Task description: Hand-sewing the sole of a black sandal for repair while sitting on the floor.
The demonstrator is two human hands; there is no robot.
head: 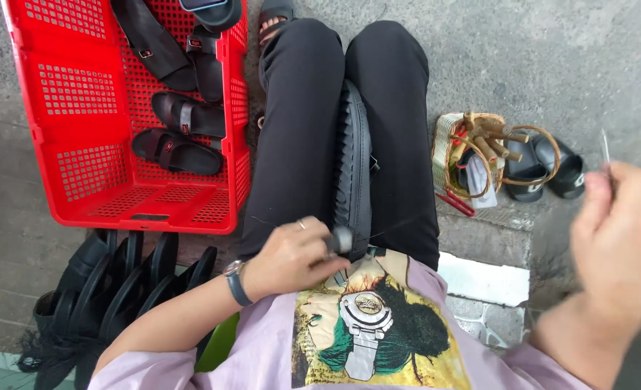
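Item: black sandal sole, long, ridged along its edge, clamped on edge between the knees, its near end at the left hand. Left hand closed on that end. Right hand raised well to the right, closed on a thin needle; a dark thread runs from the sole towards it. Advice: keep the knees tight, draw thread straight and taut. Beyond the left hand: red crate of sandals.

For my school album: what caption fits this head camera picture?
Left hand steadies a black sandal between the knees; right hand pulls a needle high.
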